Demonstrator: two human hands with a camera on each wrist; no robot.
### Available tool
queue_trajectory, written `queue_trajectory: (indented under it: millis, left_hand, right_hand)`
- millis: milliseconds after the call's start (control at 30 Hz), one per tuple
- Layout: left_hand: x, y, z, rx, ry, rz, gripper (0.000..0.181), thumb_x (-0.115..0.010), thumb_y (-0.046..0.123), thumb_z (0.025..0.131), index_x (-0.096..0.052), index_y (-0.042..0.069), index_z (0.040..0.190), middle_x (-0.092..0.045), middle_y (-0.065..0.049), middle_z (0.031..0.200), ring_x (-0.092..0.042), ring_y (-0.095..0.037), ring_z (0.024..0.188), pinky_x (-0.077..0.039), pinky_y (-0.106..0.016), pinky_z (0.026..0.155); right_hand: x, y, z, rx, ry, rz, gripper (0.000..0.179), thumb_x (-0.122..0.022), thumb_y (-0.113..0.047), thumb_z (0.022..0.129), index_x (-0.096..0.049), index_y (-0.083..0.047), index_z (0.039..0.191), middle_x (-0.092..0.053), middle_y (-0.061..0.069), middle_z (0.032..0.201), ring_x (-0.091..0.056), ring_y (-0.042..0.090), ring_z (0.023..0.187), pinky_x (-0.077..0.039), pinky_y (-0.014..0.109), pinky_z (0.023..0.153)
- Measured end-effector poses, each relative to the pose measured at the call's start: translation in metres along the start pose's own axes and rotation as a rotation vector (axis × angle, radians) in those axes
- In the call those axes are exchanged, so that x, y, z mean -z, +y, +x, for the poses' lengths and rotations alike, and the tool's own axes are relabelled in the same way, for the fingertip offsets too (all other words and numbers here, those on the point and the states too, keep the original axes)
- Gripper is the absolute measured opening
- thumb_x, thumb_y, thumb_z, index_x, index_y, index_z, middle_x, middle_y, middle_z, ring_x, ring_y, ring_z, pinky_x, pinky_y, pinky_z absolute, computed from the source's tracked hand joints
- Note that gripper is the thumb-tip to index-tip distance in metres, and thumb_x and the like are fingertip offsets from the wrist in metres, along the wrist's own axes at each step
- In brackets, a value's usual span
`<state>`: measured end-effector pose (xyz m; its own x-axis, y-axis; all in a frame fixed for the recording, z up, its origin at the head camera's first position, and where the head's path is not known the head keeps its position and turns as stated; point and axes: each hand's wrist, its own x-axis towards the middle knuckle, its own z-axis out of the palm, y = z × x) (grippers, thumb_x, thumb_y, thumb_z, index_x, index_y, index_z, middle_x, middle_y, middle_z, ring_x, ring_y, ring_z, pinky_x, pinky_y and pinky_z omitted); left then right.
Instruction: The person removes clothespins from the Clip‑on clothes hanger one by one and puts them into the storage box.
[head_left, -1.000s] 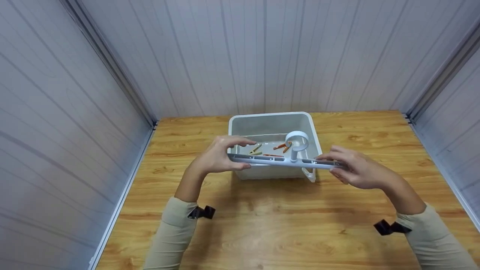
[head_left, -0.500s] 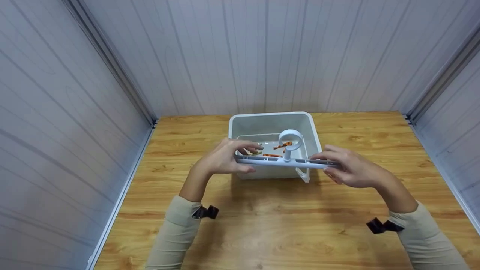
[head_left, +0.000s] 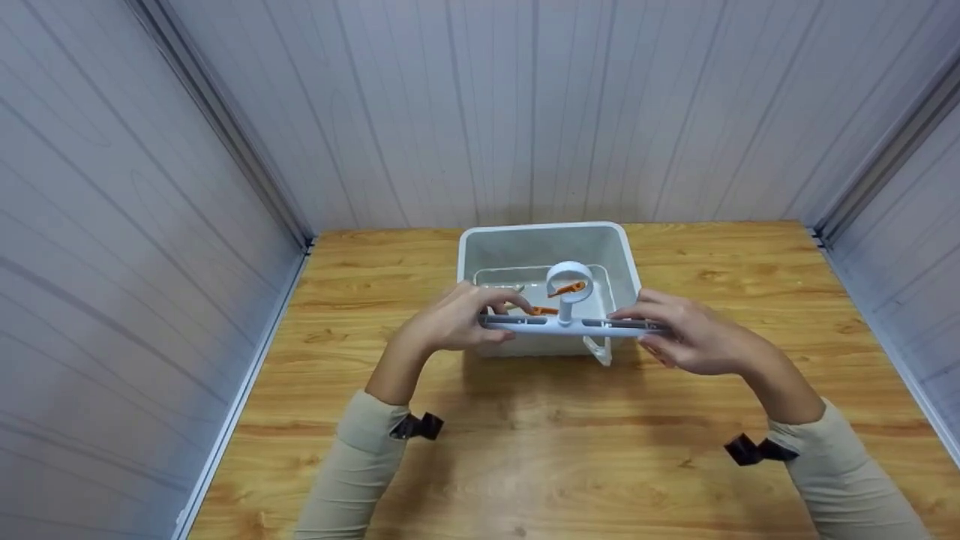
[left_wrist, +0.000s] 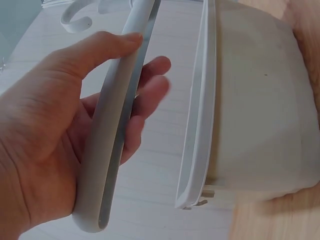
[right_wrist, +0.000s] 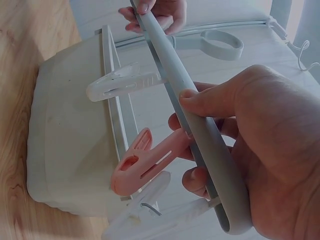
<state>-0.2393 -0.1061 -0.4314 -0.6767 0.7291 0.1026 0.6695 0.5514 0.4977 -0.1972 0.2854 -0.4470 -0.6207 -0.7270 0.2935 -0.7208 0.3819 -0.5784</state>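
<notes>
Left hand [head_left: 454, 319] and right hand [head_left: 694, 335] had drawn closer together, each gripping an end of the clip hanger [head_left: 564, 329], near the white bin [head_left: 536, 247]; this suggested repositioning rather than release.

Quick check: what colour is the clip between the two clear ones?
That clip is salmon pink; the right wrist view shows it best.

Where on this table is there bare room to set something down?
Bare table lies between the sleeves, left of the bin toward the left wall, and right of it toward the right wall. Crowded: the bin's near side, where the left hand and right hand hold the hanger with its dangling clips.
</notes>
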Motion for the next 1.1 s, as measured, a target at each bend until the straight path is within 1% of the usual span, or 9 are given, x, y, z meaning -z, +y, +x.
queue_trajectory:
  millis: [67,133,467,533,667,767,900,1033,1100]
  left_hand:
    - [0.000,0.001,0.000,0.013,-0.014,-0.005,0.035,-0.084,0.024,0.101,-0.079,0.022,0.136,-0.084,-0.008,0.107,-0.055,-0.013,0.078,-0.038,-0.025,0.069]
    - [0.000,0.002,0.000,0.027,-0.025,-0.014,0.034,-0.083,0.024,0.102,-0.079,0.022,0.136,-0.082,-0.007,0.104,-0.052,-0.011,0.077,-0.037,-0.024,0.068]
    - [0.002,0.003,-0.001,0.009,-0.035,-0.075,0.032,-0.080,0.019,0.104,-0.078,0.018,0.136,-0.079,-0.009,0.101,-0.053,-0.010,0.076,-0.039,-0.023,0.068]
    - [0.002,0.003,-0.002,0.012,-0.033,-0.074,0.032,-0.081,0.020,0.104,-0.078,0.018,0.136,-0.079,-0.009,0.103,-0.053,-0.011,0.077,-0.040,-0.023,0.069]
    - [0.001,0.001,-0.004,0.013,-0.032,-0.062,0.032,-0.081,0.021,0.104,-0.078,0.019,0.136,-0.079,-0.010,0.103,-0.053,-0.011,0.077,-0.039,-0.024,0.069]
    - [0.000,-0.001,-0.005,0.017,-0.032,-0.058,0.031,-0.080,0.023,0.104,-0.077,0.020,0.135,-0.077,-0.008,0.100,-0.052,-0.010,0.077,-0.039,-0.024,0.069]
    - [-0.001,-0.004,-0.008,0.016,-0.021,-0.072,0.030,-0.081,0.022,0.103,-0.078,0.020,0.133,-0.074,-0.006,0.095,-0.053,-0.011,0.078,-0.040,-0.024,0.070]
    - [0.000,-0.007,-0.012,0.022,-0.015,-0.103,0.029,-0.081,0.020,0.103,-0.078,0.019,0.132,-0.076,-0.007,0.100,-0.058,-0.013,0.085,-0.045,-0.026,0.075]
    - [0.001,-0.008,-0.015,0.033,-0.013,-0.121,0.029,-0.081,0.019,0.103,-0.078,0.019,0.131,-0.077,-0.008,0.102,-0.060,-0.014,0.087,-0.046,-0.027,0.077]
  right_hand:
    - [0.000,0.000,0.000,0.001,-0.003,0.001,0.037,-0.067,0.008,0.107,-0.073,-0.007,0.140,-0.059,0.000,0.099,-0.054,-0.007,0.068,-0.051,0.021,0.052]
    - [0.001,0.000,0.000,-0.001,-0.010,0.007,0.037,-0.066,0.007,0.107,-0.073,-0.008,0.140,-0.060,0.000,0.099,-0.054,-0.007,0.069,-0.051,0.021,0.053]
    - [0.001,-0.002,0.002,0.004,-0.002,0.027,0.037,-0.067,0.008,0.107,-0.074,-0.008,0.139,-0.061,0.002,0.100,-0.056,-0.006,0.069,-0.053,0.021,0.053]
    - [0.002,-0.002,0.002,-0.007,-0.016,0.036,0.036,-0.067,0.006,0.107,-0.073,-0.007,0.140,-0.062,0.003,0.100,-0.058,-0.004,0.069,-0.054,0.021,0.054]
    - [0.004,-0.001,0.003,-0.017,-0.068,0.082,0.037,-0.068,0.006,0.108,-0.071,-0.003,0.143,-0.065,0.009,0.104,-0.066,0.006,0.068,-0.058,0.022,0.057]
    - [0.006,0.000,0.002,-0.011,-0.084,0.077,0.041,-0.072,0.004,0.106,-0.070,-0.003,0.146,-0.070,0.011,0.110,-0.069,0.009,0.078,-0.061,0.024,0.067]
    - [0.009,0.003,0.000,-0.018,-0.053,0.038,0.047,-0.080,-0.001,0.102,-0.071,-0.007,0.148,-0.076,0.008,0.121,-0.066,0.005,0.097,-0.061,0.026,0.081]
    - [0.011,0.004,-0.003,-0.049,-0.023,0.068,0.050,-0.083,-0.002,0.100,-0.071,-0.009,0.148,-0.078,0.008,0.124,-0.068,0.002,0.106,-0.062,0.026,0.084]
    - [0.012,0.005,-0.005,-0.059,-0.006,0.075,0.051,-0.083,-0.001,0.099,-0.071,-0.009,0.148,-0.078,0.009,0.125,-0.069,0.001,0.108,-0.062,0.025,0.084]
